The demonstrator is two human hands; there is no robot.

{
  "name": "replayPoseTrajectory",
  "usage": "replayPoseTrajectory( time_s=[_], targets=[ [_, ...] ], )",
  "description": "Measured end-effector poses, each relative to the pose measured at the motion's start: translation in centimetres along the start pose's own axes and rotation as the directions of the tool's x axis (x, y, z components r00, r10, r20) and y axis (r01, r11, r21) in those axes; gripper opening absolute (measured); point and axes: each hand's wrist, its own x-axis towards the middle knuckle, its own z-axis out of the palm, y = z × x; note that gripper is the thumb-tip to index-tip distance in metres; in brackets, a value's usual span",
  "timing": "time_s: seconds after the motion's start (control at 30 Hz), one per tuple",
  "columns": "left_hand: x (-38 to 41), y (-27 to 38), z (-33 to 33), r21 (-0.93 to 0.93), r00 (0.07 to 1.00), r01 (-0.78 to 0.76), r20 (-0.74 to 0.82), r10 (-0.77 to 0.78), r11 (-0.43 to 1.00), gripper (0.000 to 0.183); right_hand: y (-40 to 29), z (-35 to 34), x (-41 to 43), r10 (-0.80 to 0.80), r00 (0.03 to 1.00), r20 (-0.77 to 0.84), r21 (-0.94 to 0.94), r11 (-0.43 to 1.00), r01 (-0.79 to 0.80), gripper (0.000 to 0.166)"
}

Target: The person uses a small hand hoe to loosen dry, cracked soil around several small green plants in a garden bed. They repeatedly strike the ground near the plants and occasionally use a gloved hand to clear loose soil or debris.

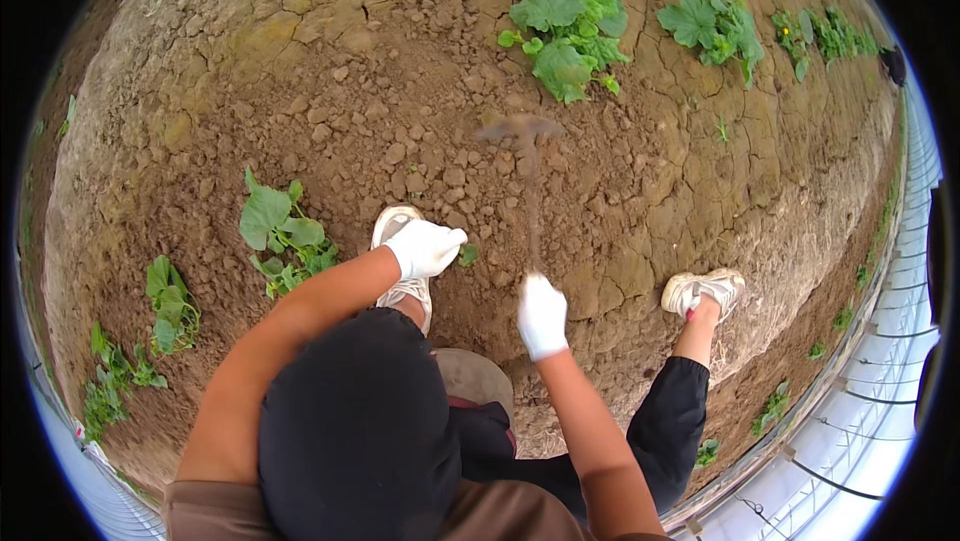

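My right hand, in a white glove, grips the thin handle of a hand hoe. The hoe's head is motion-blurred, above or at the loosened soil, below a large leafy plant. My left hand, also white-gloved, has its fingers curled closed in front of my left shoe. A small green leaf shows right beside its fingertips; whether they touch it I cannot tell. Clods of broken brown soil lie between my hands and the hoe head.
Leafy vine plants grow on the left, with more at the upper right. Cracked, crusted soil borders the loose patch. My right shoe stands wide to the right. Translucent sheeting with hoops lines the right edge.
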Motion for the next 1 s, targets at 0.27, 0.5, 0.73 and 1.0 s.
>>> replayPoseTrajectory(
  time_s=[0.27, 0.5, 0.73, 1.0],
  targets=[
    [-0.4, -0.6, 0.1, -0.007, 0.999, 0.036, 0.034, -0.036, 0.999, 0.024, -5.2, 0.2, 11.0, -0.155, 0.978, 0.137, -0.129, 0.977, 0.172, 0.024],
    [-1.0, -1.4, 0.5, -0.202, 0.980, 0.011, -0.194, -0.051, 0.979, 0.024, 1.6, -0.7, 0.4, 0.094, 0.995, 0.033, 0.132, 0.986, -0.097, 0.040],
    [13.8, -0.8, -13.9, -0.027, 0.667, 0.055, -0.743, -0.057, 0.998, 0.039, 1.8, -1.5, -1.2, 0.509, 0.780, 0.364, 0.799, 0.259, -0.542, 0.025],
    [29.0, 6.9, -31.1, 0.526, 0.825, 0.124, -0.526, 0.207, 0.842, 0.059, 0.4, 3.2, -3.2, 0.232, 0.851, 0.472, 0.878, -0.213, -0.429, 0.021]
  ],
)
